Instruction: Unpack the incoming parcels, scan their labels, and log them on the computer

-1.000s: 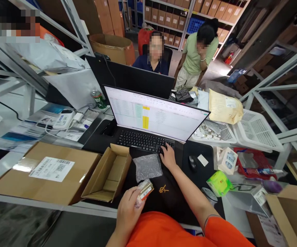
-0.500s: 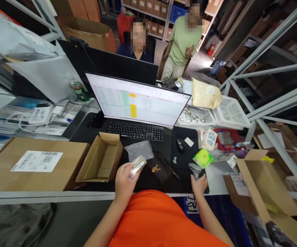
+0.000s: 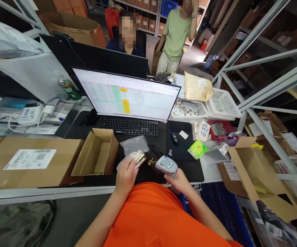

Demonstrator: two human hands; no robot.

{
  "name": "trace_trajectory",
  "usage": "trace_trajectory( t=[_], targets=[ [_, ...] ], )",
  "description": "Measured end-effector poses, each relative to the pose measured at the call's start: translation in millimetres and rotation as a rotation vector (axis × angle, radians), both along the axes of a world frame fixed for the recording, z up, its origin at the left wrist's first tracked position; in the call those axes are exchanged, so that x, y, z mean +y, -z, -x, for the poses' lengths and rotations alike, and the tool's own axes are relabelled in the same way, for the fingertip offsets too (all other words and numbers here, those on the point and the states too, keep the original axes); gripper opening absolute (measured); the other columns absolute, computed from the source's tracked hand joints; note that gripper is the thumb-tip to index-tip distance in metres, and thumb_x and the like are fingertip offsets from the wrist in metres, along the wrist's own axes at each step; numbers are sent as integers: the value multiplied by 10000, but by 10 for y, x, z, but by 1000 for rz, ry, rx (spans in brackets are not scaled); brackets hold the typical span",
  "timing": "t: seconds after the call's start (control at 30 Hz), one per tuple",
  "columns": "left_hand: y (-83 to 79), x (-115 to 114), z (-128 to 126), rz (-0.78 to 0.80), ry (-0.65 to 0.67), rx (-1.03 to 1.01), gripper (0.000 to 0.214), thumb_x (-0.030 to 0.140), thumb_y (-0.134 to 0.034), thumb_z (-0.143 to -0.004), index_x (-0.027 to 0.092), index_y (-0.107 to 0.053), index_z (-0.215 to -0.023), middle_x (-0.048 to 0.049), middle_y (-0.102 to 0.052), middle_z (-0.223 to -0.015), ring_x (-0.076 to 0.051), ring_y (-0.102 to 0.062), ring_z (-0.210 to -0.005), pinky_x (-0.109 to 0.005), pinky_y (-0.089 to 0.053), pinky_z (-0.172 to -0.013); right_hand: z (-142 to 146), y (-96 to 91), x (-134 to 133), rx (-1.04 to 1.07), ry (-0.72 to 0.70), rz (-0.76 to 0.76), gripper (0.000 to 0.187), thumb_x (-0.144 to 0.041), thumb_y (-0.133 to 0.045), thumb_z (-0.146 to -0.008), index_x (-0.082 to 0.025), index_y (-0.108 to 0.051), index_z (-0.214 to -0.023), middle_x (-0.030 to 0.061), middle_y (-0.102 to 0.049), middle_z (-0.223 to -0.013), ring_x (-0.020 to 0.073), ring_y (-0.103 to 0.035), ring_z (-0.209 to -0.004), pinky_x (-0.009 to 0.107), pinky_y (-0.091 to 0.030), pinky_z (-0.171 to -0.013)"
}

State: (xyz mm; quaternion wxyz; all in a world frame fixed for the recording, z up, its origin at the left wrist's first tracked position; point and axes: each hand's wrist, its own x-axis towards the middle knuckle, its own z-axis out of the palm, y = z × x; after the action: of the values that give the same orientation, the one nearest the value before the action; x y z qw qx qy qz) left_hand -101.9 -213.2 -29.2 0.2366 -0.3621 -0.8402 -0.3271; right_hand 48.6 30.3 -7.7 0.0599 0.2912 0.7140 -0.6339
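Note:
My left hand (image 3: 126, 174) is closed on a small gold box (image 3: 140, 160) partly in clear plastic wrap, above the desk's front edge. My right hand (image 3: 180, 180) grips the handle of a grey barcode scanner (image 3: 167, 164), whose head points left towards the box. Beneath and behind them lies a dark pouch with a gold logo (image 3: 151, 161), partly hidden by the scanner. A sheet of bubble wrap (image 3: 134, 144) rests just behind the gold box. Left of my left hand stands an open, narrow cardboard box (image 3: 97, 152).
A closed, labelled carton (image 3: 30, 171) fills the left side. Behind are a keyboard (image 3: 130, 126) and a monitor (image 3: 125, 92); a mouse (image 3: 175, 138) lies to the right. An open carton (image 3: 256, 171) stands at far right. Two people are beyond the screens.
My right hand has lifted the barcode scanner from the desk's right side and brought it left, close to the gold box. The box has turned in my left hand. The view has shifted slightly.

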Motion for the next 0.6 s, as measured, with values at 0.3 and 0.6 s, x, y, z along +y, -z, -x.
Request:
trace_trajectory(
  t=[0.3, 0.6],
  targets=[
    [23, 52, -72, -1, 41, -8, 279, 139, -552, -941, 197, -703, -1169, -119, -721, -1116, -236, -690, -1048, -383, -588, -908, 217, -430, -296, 163, -265, -5, 464, -340, -707, -833, -155, -727, -1258, 90, -781, -1045, 212, -725, -812, 340, -627, -737],
    [94, 61, -74, 4, 2, -92, 288, 184, -534, -957, 215, -727, -1169, -126, -728, -1142, -248, -693, -1081, -416, -599, -953, 215, -439, -250, 60, -218, 75, 407, -337, -710, -796, -152, -739, -1157, 24, -721, -767, 118, -600, -502, 244, -522, -513]
  ],
)
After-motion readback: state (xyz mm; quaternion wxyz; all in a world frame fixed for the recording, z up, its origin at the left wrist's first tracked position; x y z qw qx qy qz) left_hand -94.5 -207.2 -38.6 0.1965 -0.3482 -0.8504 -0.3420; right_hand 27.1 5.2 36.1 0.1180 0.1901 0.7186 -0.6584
